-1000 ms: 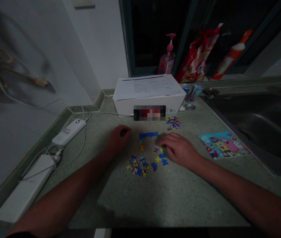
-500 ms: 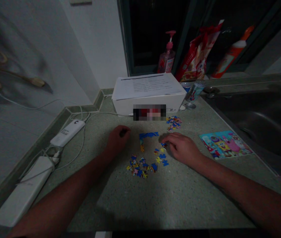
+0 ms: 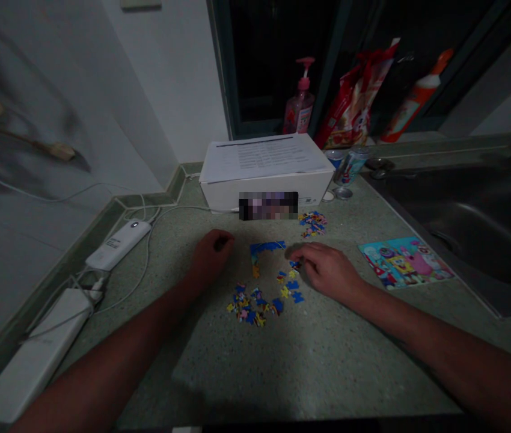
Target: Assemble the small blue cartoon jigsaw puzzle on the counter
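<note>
Your right hand (image 3: 327,267) bends over loose puzzle pieces (image 3: 297,297); I can't tell if it pinches one. The joined section (image 3: 270,246) lies just left of that grip, near your half-curled left hand (image 3: 211,255). Go lightly, don't jostle it.

Speckled green desk (image 3: 327,367) is carrying everything: white box (image 3: 223,195) is sitting at the back, can (image 3: 351,166) is standing just right of it, L-shaped puzzle section (image 3: 268,246) is lying mid-desk, loose pieces (image 3: 243,314) are lying nearer the front, second pile (image 3: 313,221) is lying near the box, picture card (image 3: 406,261) is lying flat on the right, white power strip (image 3: 43,349) is running along the left
</note>
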The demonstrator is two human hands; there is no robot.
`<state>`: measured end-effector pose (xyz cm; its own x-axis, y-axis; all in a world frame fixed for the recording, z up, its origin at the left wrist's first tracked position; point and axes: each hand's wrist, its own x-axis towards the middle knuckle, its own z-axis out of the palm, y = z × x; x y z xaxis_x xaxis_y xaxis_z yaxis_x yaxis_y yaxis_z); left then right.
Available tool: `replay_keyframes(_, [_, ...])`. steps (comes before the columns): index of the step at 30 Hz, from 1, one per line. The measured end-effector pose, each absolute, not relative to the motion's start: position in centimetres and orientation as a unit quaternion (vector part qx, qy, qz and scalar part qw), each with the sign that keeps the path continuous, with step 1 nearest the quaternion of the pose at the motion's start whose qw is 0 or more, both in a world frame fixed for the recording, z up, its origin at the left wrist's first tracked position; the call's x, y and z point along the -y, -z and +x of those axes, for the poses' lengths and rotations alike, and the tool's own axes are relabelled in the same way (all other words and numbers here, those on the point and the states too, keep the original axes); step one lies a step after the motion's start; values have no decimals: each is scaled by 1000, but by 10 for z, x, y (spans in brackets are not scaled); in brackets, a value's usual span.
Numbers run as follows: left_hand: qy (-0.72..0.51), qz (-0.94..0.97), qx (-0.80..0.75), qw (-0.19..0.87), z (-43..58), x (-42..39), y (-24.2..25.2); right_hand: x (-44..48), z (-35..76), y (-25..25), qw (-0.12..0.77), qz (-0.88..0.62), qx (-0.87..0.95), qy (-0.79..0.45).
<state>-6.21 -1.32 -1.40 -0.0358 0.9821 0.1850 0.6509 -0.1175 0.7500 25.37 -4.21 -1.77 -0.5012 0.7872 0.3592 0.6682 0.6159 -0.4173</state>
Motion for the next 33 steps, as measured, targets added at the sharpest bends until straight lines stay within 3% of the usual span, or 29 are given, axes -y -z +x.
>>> replay_keyframes(11, [-350,668,-621,213,-63,14,15,42,254,16,260,-426,858,-123])
replay_keyframes(19, [-270,804,-491,200,-58,23,13,42,250,16,279,-411,861,-108])
replay_keyframes(33, [-215,881,-380,183,-57,30,14,40,247,21,289,-420,854,-103])
